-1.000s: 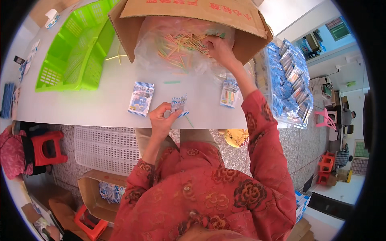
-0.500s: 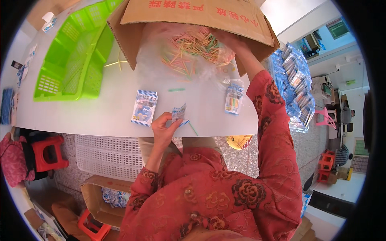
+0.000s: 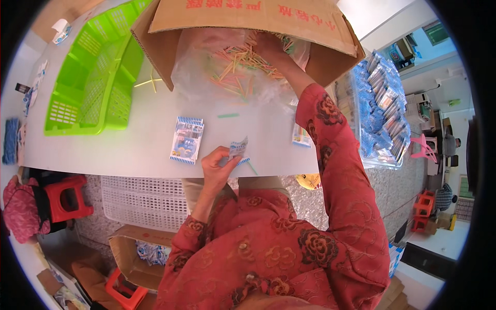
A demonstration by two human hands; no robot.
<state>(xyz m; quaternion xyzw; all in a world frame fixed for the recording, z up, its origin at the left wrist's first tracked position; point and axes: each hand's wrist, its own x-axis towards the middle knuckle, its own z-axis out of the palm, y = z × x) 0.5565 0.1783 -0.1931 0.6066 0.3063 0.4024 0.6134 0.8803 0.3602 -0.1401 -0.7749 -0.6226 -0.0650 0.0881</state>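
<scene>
Near the table's front edge, my left hand (image 3: pixel 219 164) pinches a small blue-and-white plastic packet (image 3: pixel 238 149) between thumb and fingers. A thin green stick (image 3: pixel 251 167) lies beside that packet. My right hand (image 3: pixel 269 47) reaches into a cardboard box (image 3: pixel 243 16) lying with its opening toward me. It is among many thin pink, yellow and green sticks (image 3: pixel 232 72) in a clear plastic bag (image 3: pixel 192 77); its fingertips are hidden there. To the left lies a flat blue-and-white packet (image 3: pixel 186 140). Another packet with coloured sticks (image 3: pixel 300 135) is partly covered by my right sleeve.
A green plastic basket (image 3: pixel 114 111) stands at the left of the table. At the right, a clear bin (image 3: pixel 387 164) is heaped with blue packets (image 3: pixel 382 98). Loose sticks (image 3: pixel 228 115) lie on the table. Below are a white crate (image 3: pixel 142 199), red stools (image 3: pixel 67 199) and an open carton (image 3: pixel 121 258).
My right hand has moved left and deeper into the sticks, and my right sleeve now covers part of the right-hand packet. My left hand still holds its packet, shifted slightly right.
</scene>
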